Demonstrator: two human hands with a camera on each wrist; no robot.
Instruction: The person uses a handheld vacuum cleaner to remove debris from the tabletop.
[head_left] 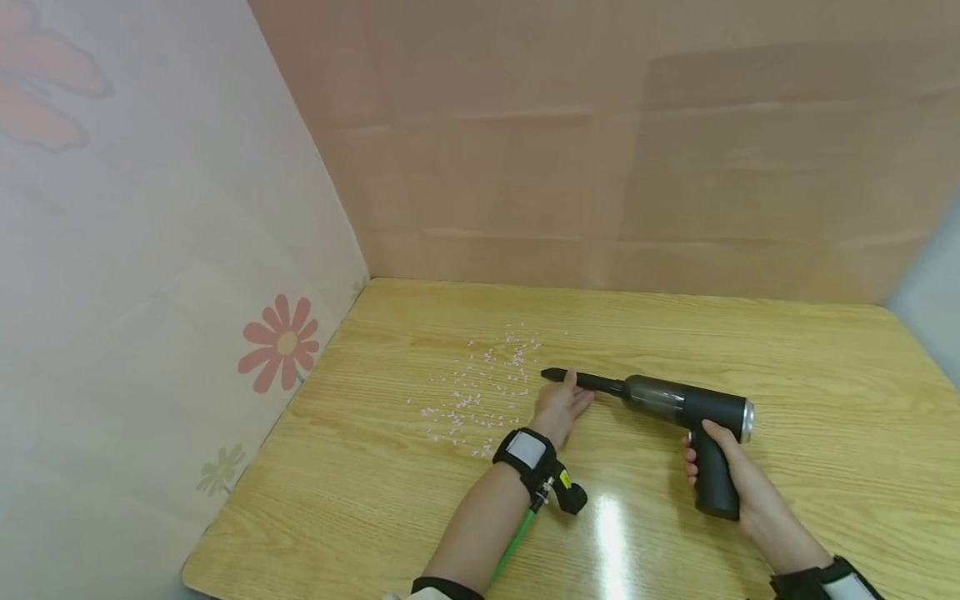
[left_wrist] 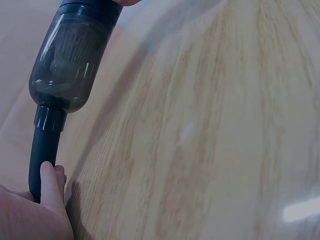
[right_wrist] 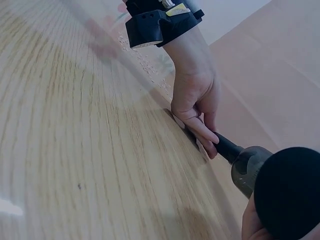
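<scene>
Two hands hold a black handheld vacuum over a wooden worktop scattered with small pale bits.

Head view: the right hand [head_left: 738, 483] has its fingers clamped round the grip of the handheld vacuum [head_left: 675, 417], which lies level just above the worktop [head_left: 787, 358]. The left hand [head_left: 561, 406] holds the narrow nozzle [head_left: 581, 380], its tip just beside the pale bits [head_left: 480, 392]. Left wrist view: left fingers [left_wrist: 50, 185] curl against the nozzle [left_wrist: 42, 150] below the smoky dust cup [left_wrist: 67, 60]. Right wrist view: the left hand [right_wrist: 195, 100], fingers together, wraps the nozzle [right_wrist: 225, 147]; the right hand's fingers barely show at the frame's lower edge.
</scene>
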